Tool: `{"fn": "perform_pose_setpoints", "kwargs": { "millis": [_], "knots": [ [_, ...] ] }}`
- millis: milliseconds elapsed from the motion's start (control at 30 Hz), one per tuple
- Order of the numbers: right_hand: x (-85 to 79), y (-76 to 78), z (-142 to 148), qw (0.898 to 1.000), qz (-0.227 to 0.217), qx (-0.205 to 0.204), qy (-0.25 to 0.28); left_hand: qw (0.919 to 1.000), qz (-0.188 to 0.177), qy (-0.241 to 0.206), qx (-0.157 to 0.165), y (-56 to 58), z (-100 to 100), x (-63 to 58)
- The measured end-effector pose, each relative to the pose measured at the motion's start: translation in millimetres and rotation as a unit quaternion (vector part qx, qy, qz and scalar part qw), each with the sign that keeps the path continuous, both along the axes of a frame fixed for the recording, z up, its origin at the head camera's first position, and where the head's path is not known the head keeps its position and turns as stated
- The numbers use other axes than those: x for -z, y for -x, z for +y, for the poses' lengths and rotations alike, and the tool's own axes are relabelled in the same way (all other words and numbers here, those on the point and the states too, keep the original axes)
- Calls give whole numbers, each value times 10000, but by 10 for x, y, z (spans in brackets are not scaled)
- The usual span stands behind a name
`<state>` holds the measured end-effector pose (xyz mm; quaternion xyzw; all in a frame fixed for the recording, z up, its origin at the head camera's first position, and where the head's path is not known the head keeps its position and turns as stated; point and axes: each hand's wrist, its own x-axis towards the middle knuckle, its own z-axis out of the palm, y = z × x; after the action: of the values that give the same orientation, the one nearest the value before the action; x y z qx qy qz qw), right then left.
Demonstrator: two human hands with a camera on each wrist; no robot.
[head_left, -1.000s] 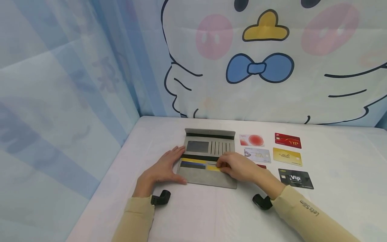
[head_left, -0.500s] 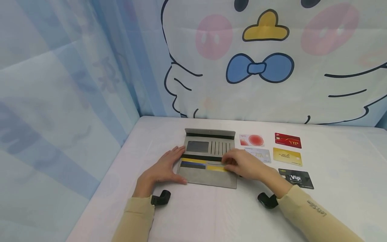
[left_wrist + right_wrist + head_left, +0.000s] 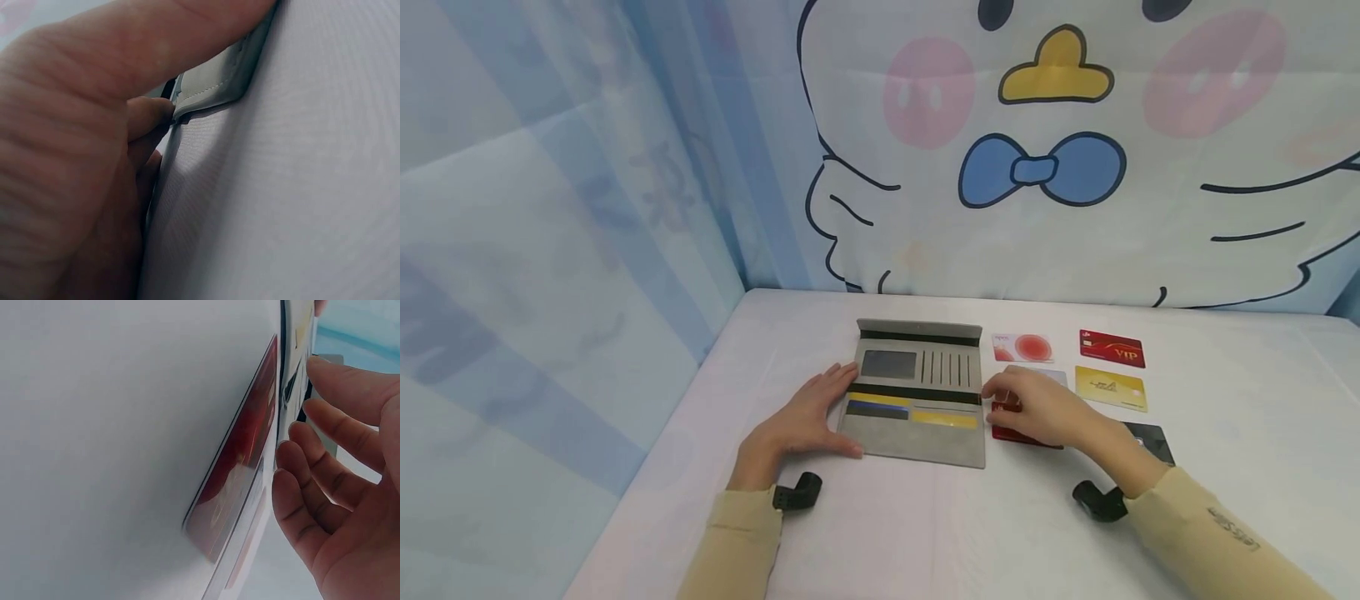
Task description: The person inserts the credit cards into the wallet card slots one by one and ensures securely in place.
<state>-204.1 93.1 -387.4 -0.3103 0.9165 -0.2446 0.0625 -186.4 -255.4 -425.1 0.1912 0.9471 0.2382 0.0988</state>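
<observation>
A grey card wallet (image 3: 910,445) lies unfolded on the white table. Yellow and dark blue card edges show in its lower left pocket, and a yellow card (image 3: 943,419) shows in the lower right one. My left hand (image 3: 801,417) rests at the wallet's left side, fingers at its edge and thumb at the lower corner. My right hand (image 3: 1045,408) is just right of the wallet, over a red card (image 3: 1028,437) on the table. Its fingers are loosely bent with nothing between them, as the right wrist view shows; the red card (image 3: 234,450) lies apart from them.
Right of the wallet lie a white card with a red circle (image 3: 1024,347), a red VIP card (image 3: 1112,348) and a yellow card (image 3: 1111,387). My right hand and forearm partly cover a silver card (image 3: 1057,377) and a black card (image 3: 1153,440). A printed curtain (image 3: 925,242) hangs behind.
My right hand has left the wallet's lower right pocket and moved right, over the red card. The yellow card there is now uncovered. My left hand has stayed in place.
</observation>
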Motion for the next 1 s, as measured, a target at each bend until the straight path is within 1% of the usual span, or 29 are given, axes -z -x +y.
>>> {"fn": "perform_pose_setpoints", "kwargs": {
  "millis": [200, 300, 633, 800, 1000],
  "knots": [
    [12, -17, 141, 9993, 18, 259, -276, 10000, 0, -12, -13, -11, 1, -23],
    [14, -22, 192, 9989, 59, 318, -350, 10000, 4, -46, -2, -20, 3, -36],
    [28, -69, 305, 9980, 0, 472, -420, 9999, 35, -153, 25, -33, 6, -48],
    [34, -84, 338, 9979, -104, 474, -427, 9999, 34, -138, 32, -26, 2, -34],
    [27, -79, 351, 9979, -236, 464, -376, 9999, 40, -138, 33, -32, 1, -47]
  ]
}}
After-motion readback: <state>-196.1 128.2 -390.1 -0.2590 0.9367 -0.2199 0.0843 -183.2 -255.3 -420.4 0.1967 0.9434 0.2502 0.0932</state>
